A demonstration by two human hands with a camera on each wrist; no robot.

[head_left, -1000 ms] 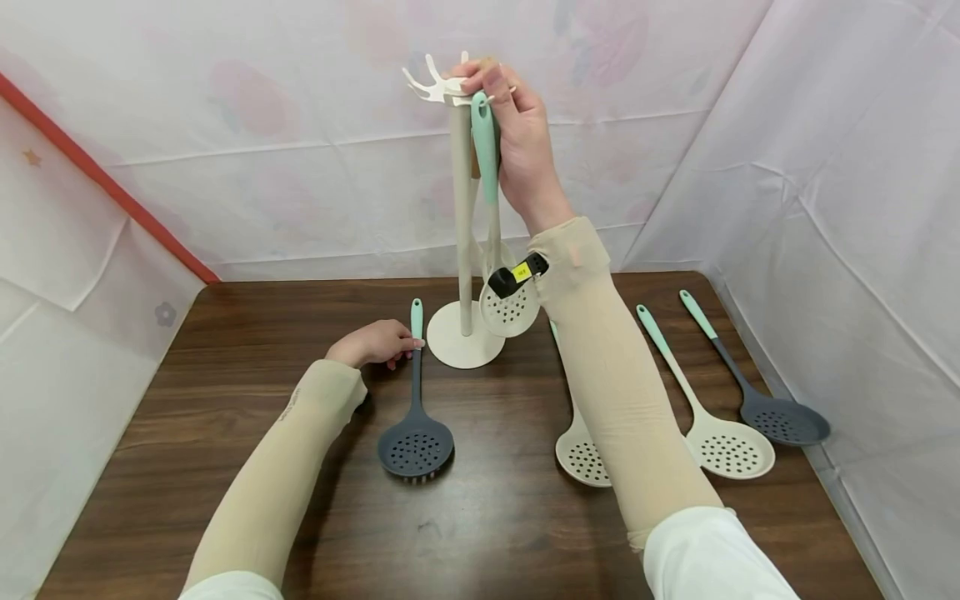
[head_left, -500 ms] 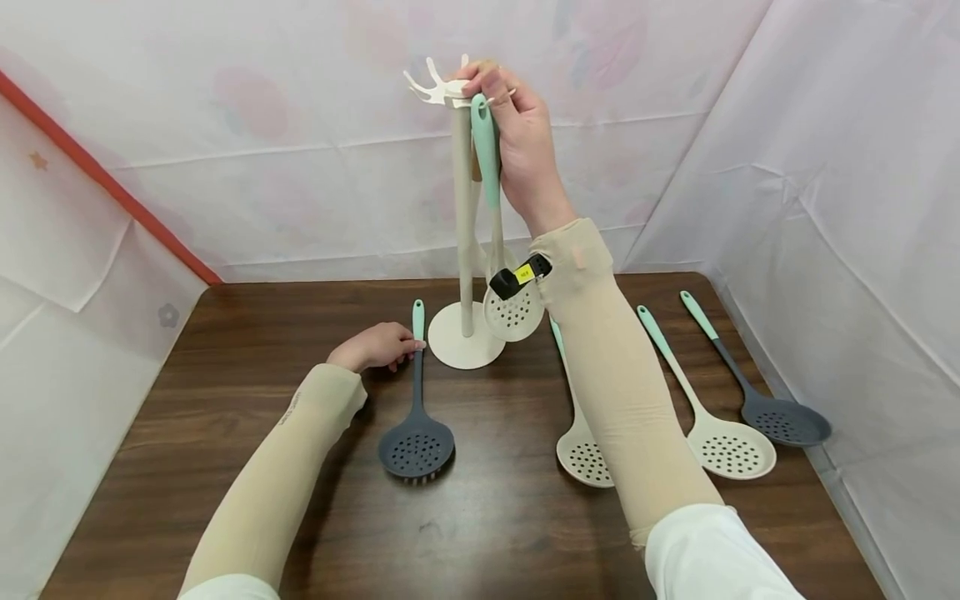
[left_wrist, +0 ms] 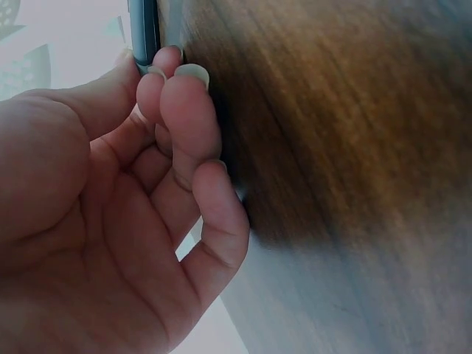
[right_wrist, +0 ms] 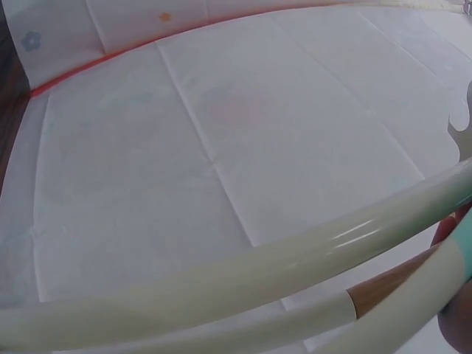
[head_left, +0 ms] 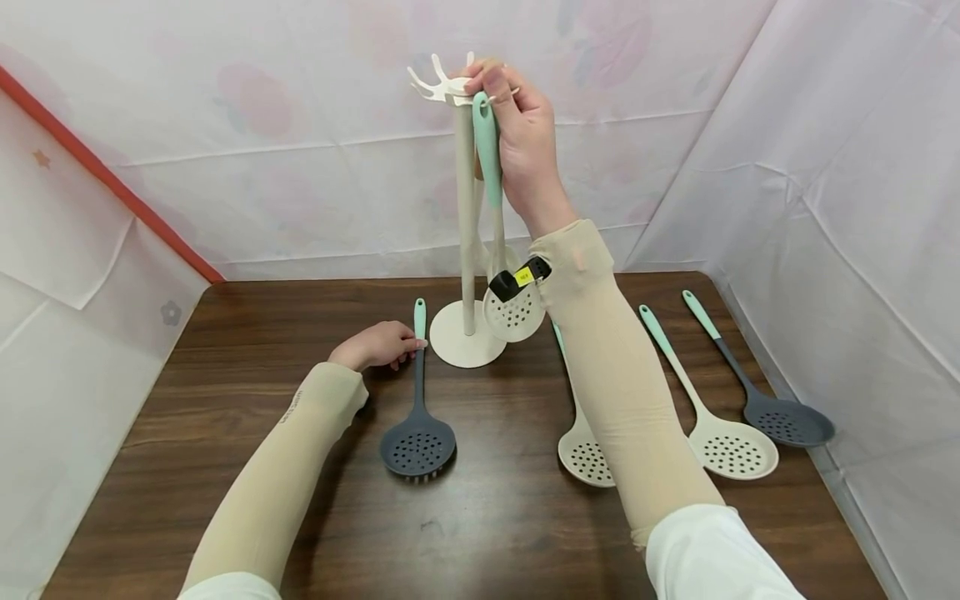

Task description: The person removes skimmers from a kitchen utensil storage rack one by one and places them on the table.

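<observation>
Right hand (head_left: 525,142) raised at the top of the cream stand (head_left: 466,217), fingers (head_left: 495,83) curled round the mint handle end of a cream skimmer (head_left: 498,242) at the stand's hooks (head_left: 442,83). Skimmer hanging upright beside the pole, perforated head (head_left: 513,317) just above the round base (head_left: 465,343), partly behind the black and yellow wrist device (head_left: 519,278). A second handle with a wood-coloured section visible behind the pole in the right wrist view (right_wrist: 383,287); what it belongs to cannot be told.

Left hand (head_left: 375,345) low on the bench (head_left: 225,400), left of the base, fingers loosely curled with fingertips (left_wrist: 173,66) touching the shaft of a dark grey skimmer (head_left: 417,392). No grip round it visible. Dark grey skimmer lying flat, mint handle pointing far, head (head_left: 417,447) near.

Right of the stand, three more skimmers flat on the bench: a cream one (head_left: 585,454) partly under the right forearm, another cream one (head_left: 705,408) just beside it to the right, and a dark grey one (head_left: 765,383) furthest right, near the bench edge. All with mint handles pointing far, heads near.

White floral sheeting (head_left: 262,167) behind and at both sides, a red strip (head_left: 105,179) running diagonally on the left.
</observation>
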